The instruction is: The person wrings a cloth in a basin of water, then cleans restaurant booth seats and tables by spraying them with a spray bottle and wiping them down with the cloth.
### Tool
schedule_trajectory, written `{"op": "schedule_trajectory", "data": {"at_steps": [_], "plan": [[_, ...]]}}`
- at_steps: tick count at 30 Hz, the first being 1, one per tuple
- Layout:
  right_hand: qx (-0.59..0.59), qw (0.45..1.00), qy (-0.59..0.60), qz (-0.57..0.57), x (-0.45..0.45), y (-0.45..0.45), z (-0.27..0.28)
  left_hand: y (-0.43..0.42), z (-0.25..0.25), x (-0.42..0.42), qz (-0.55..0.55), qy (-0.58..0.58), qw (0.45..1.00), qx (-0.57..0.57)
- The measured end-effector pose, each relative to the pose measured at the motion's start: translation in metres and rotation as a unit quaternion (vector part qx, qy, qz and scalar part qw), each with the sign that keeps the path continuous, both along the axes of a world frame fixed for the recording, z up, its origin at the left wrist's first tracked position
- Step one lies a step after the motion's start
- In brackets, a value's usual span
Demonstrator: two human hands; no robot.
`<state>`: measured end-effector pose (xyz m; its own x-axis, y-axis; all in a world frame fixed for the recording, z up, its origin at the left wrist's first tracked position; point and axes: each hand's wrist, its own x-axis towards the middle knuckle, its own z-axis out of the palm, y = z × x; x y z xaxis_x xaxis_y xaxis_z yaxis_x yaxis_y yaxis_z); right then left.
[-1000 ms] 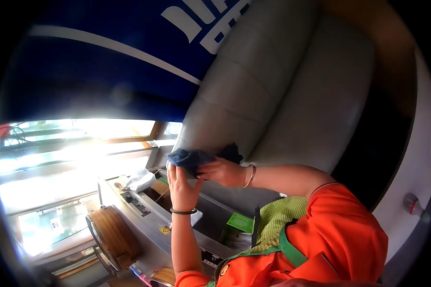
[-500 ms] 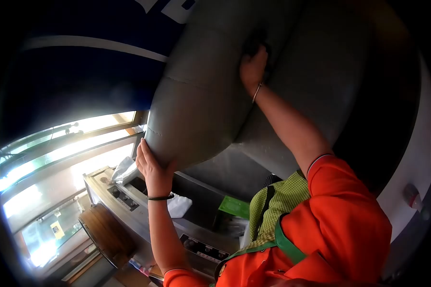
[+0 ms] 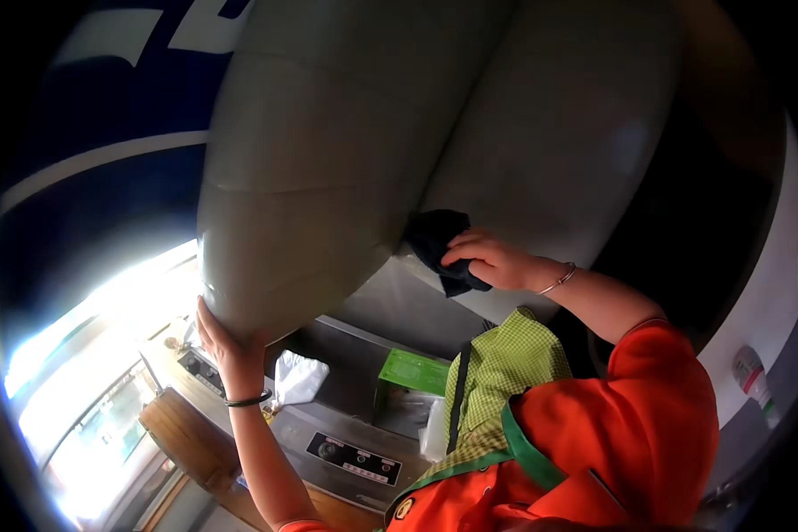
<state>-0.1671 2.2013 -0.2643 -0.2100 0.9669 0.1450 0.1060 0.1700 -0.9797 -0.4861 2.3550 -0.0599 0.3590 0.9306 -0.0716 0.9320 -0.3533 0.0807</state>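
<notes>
Dark cloth (image 3: 439,248) is bunched under the fingers of my right hand (image 3: 496,262), against the lower edge of a large grey padded surface (image 3: 319,168), near the seam between its two bulging sections. My left hand (image 3: 230,355) rests at the lower left edge of that surface. Its fingers are stretched upward and it holds nothing. A dark band circles my left wrist and a thin bangle my right.
Below are a metal counter with a control panel (image 3: 355,458), a white bag (image 3: 299,377), a green box (image 3: 414,371) and a round wooden steamer (image 3: 191,439). A blue banner (image 3: 106,97) hangs upper left; a bottle (image 3: 755,381) is at the right.
My right hand first went up the grey surface with the cloth, then came down to its lower edge. My left hand let go of the cloth and moved left along the edge. The view has shifted.
</notes>
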Motion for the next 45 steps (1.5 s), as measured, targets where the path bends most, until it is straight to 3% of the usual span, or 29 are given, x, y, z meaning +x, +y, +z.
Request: {"op": "schedule_trajectory", "data": {"at_steps": [2, 4, 6, 7, 8, 10, 12, 18, 19, 21, 22, 24, 25, 27, 29, 32, 34, 35, 36, 37, 38, 42, 44, 45], "plan": [[-0.029, 0.999, -0.014, -0.001, -0.04, -0.007, -0.032, -0.001, 0.003, -0.003, 0.009, 0.002, 1.0, -0.007], [-0.057, 0.994, -0.057, -0.071, -0.094, -0.005, -0.081, -0.002, 0.002, -0.001, 0.008, 0.015, 1.0, -0.003], [0.024, 0.973, -0.215, 0.078, -0.135, -0.006, -0.14, -0.001, 0.002, -0.003, 0.014, -0.021, 1.0, -0.017], [0.021, 0.973, -0.217, 0.073, -0.155, -0.007, -0.182, -0.002, 0.0, -0.003, 0.02, -0.035, 0.999, -0.022], [0.163, 0.936, -0.305, 0.07, -0.177, -0.008, -0.225, -0.002, 0.0, -0.001, 0.025, -0.048, 0.998, -0.028], [0.221, 0.878, -0.401, 0.137, -0.176, 0.028, -0.246, -0.006, 0.001, 0.001, 0.085, -0.017, 0.995, -0.044], [0.211, 0.883, -0.4, 0.123, -0.131, 0.054, -0.237, -0.016, 0.002, 0.0, 0.118, -0.057, 0.989, -0.062], [0.193, 0.859, -0.465, 0.097, -0.007, 0.11, -0.203, -0.017, 0.01, -0.041, 0.141, -0.031, 0.988, -0.051], [0.133, 0.836, -0.518, 0.125, 0.018, 0.121, -0.181, -0.016, 0.011, -0.046, 0.128, -0.037, 0.989, -0.056], [0.018, 0.796, -0.6, 0.074, 0.079, 0.142, -0.169, -0.017, 0.012, -0.065, 0.137, -0.042, 0.988, -0.062], [0.064, 0.789, -0.611, 0.014, 0.114, 0.148, -0.164, -0.016, 0.012, -0.066, 0.144, -0.043, 0.986, -0.067], [0.0, 0.763, -0.633, -0.13, 0.18, 0.159, -0.163, -0.016, 0.011, -0.062, 0.149, -0.053, 0.986, -0.059], [-0.126, 0.738, -0.63, -0.206, 0.21, 0.164, -0.151, -0.017, 0.012, -0.069, 0.149, -0.039, 0.987, -0.054], [-0.117, 0.692, -0.638, -0.316, 0.291, 0.129, -0.157, -0.016, 0.011, -0.059, 0.136, 0.002, 0.99, -0.036], [-0.187, 0.619, -0.724, -0.239, 0.309, 0.084, -0.156, -0.016, 0.01, -0.056, 0.132, -0.019, 0.99, -0.046], [-0.195, 0.685, -0.637, -0.295, 0.255, 0.021, -0.152, -0.011, 0.003, -0.043, 0.1, -0.062, 0.992, -0.045], [-0.132, 0.727, -0.565, -0.369, 0.216, -0.017, -0.159, -0.014, 0.006, -0.023, 0.035, 0.048, 0.998, -0.003], [-0.128, 0.744, -0.529, -0.388, 0.2, -0.026, -0.156, -0.01, 0.011, 0.039, -0.077, 0.011, 0.996, 0.033], [-0.12, 0.76, -0.494, -0.405, 0.19, -0.032, -0.149, -0.01, 0.013, 0.081, -0.091, 0.006, 0.994, 0.053], [-0.155, 0.763, -0.484, -0.4, 0.182, -0.03, -0.139, 0.0, 0.018, 0.123, -0.185, -0.007, 0.982, 0.047], [-0.185, 0.765, -0.473, -0.396, 0.183, -0.026, -0.131, 0.016, 0.025, 0.165, -0.268, 0.035, 0.961, 0.051], [-0.268, 0.797, -0.421, -0.34, 0.201, -0.019, -0.131, 0.089, 0.026, 0.308, -0.293, 0.053, 0.944, 0.143], [-0.313, 0.82, -0.246, -0.411, 0.208, -0.013, -0.129, 0.13, 0.009, 0.346, -0.258, 0.015, 0.956, 0.142], [-0.374, 0.795, -0.131, -0.458, 0.218, -0.008, -0.126, 0.137, 0.006, 0.345, -0.28, 0.021, 0.946, 0.159]]}}
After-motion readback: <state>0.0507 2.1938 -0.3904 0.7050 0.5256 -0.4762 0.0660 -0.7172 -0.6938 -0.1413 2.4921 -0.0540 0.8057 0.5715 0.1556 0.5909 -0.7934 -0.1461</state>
